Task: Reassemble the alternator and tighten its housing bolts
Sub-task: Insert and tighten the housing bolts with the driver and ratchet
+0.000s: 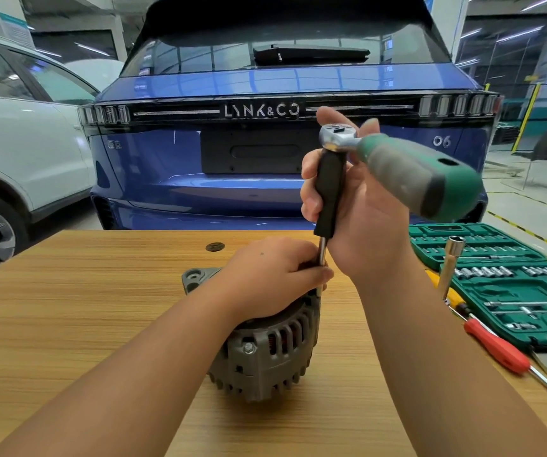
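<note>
A white car (18,133) stands at far left, beside the tail of a blue Lynk & Co 06 (265,110), as a person works at a wooden bench (67,291) in a garage. At the middle of the bench sits the grey alternator (265,351), one housing bolt (249,347) showing on its near side. The left hand (272,275) lies over the top of the housing, fingers curled around the thin steel shaft (322,255) where it meets the alternator's far right edge, steadying both. Above it, the right hand (348,199) is raised with the wrist bent back, fingers wrapped around the black extension handle (329,192); the ratchet (397,163) seated on top points its green handle toward the near right, untouched by the palm.

The risk from here appears to be the tall stack of tools: pressure applied off-axis could tip the shaft, letting the socket slip off the bolt head and round it, or roll the alternator, which rests unclamped. Whether the socket is fully seated cannot be told; the left hand hides it.

At right lie a yellow-handled socket driver (450,268), a red screwdriver (496,347) and an open green socket set case (512,285).
</note>
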